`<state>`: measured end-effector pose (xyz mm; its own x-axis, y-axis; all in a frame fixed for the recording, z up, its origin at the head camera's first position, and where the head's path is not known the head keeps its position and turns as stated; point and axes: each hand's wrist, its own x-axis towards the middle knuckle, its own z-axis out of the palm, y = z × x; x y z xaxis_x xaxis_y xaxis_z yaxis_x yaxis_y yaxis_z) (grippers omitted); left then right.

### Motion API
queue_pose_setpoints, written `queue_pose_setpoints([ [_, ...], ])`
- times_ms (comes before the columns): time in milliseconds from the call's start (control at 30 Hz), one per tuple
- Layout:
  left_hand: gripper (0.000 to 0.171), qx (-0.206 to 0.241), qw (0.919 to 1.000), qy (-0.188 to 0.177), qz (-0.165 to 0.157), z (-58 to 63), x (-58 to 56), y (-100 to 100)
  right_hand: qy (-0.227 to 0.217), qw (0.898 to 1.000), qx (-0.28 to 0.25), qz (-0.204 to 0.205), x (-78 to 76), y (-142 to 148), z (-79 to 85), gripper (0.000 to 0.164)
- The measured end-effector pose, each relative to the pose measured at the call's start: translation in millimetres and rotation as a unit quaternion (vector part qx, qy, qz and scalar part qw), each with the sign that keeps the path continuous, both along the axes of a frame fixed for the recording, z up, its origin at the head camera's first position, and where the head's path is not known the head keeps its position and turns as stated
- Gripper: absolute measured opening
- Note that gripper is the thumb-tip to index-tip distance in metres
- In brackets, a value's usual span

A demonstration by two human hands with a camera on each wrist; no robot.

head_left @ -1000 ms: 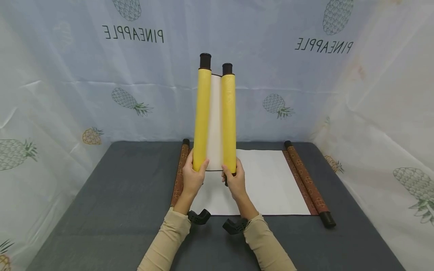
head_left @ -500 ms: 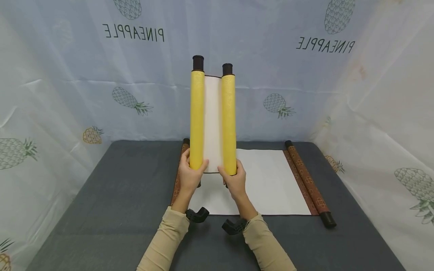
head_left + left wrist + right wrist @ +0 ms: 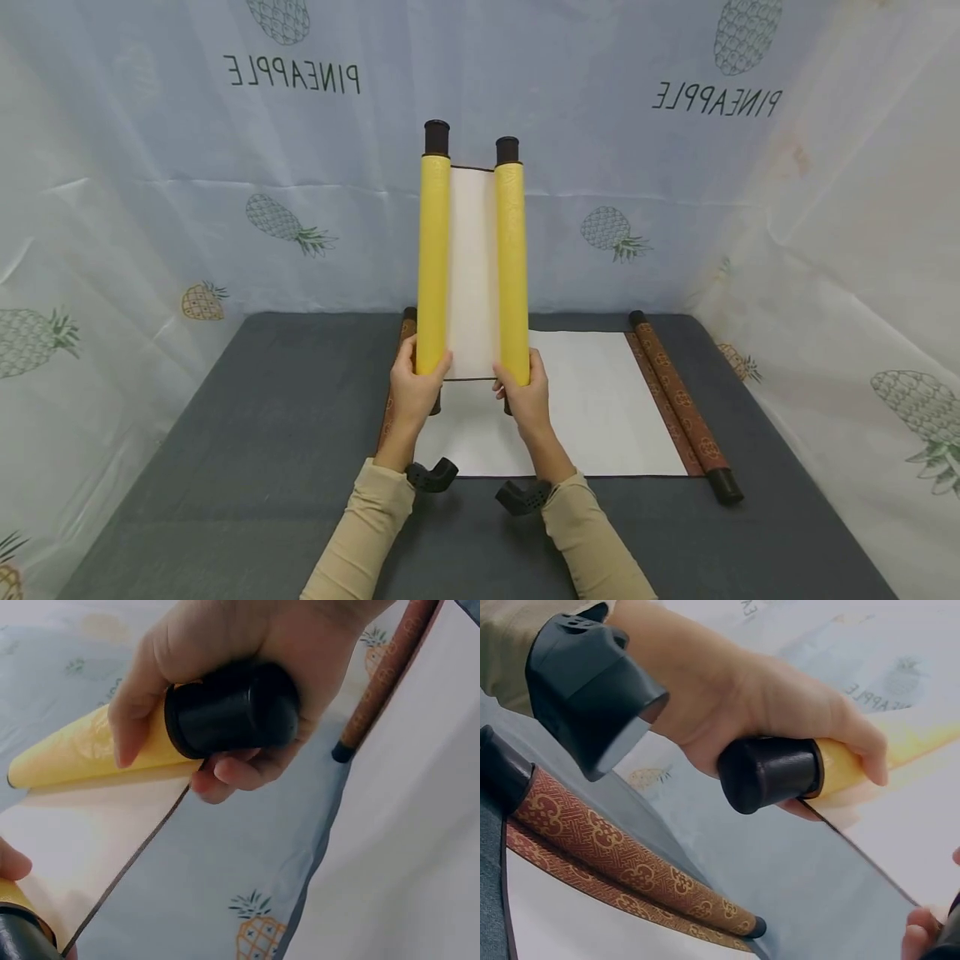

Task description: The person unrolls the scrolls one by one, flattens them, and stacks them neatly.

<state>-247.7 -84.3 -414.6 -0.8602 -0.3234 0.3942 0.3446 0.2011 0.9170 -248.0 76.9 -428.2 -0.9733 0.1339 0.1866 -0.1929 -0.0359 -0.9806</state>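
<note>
A yellow scroll with black end knobs is held up above the table, its two rolls upright and a strip of white paper stretched between them. My left hand grips the lower end of the left roll, thumb in front. In the left wrist view its fingers curl round beside the black knob. Lower on the right roll, my right hand has its thumb in front and fingers behind. The right wrist view shows that roll's black knob under the palm.
Behind the hands, a brown patterned scroll lies unrolled on the dark grey table, its white sheet spread between two rollers. A pale curtain with pineapple prints surrounds the table at the back and sides.
The left roll has moved left and the right roll slightly right, so the white strip between them is wider. The brown scroll has stayed in place.
</note>
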Motion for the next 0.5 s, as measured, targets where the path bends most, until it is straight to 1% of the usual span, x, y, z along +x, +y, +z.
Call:
queue_pose_setpoints([
  [133,0.045,-0.004,0.9999,0.010,-0.002,0.1,-0.9,-3.0,-0.017,1.000,0.025,0.006,-2.0,4.7,0.2,0.039],
  [233,0.047,-0.003,0.9999,0.015,-0.001,0.5,-1.8,-5.8,-0.015,0.999,0.033,0.016,-2.6,8.7,1.5,0.040],
  [400,0.055,0.011,0.9999,0.010,-0.001,1.0,-2.6,-8.3,-0.017,0.999,0.019,0.030,-3.2,12.1,2.8,0.039],
  [500,0.059,0.008,0.9998,0.018,-0.003,0.2,-2.0,-6.3,-0.018,0.999,0.009,0.025,-3.4,10.3,0.9,0.038],
])
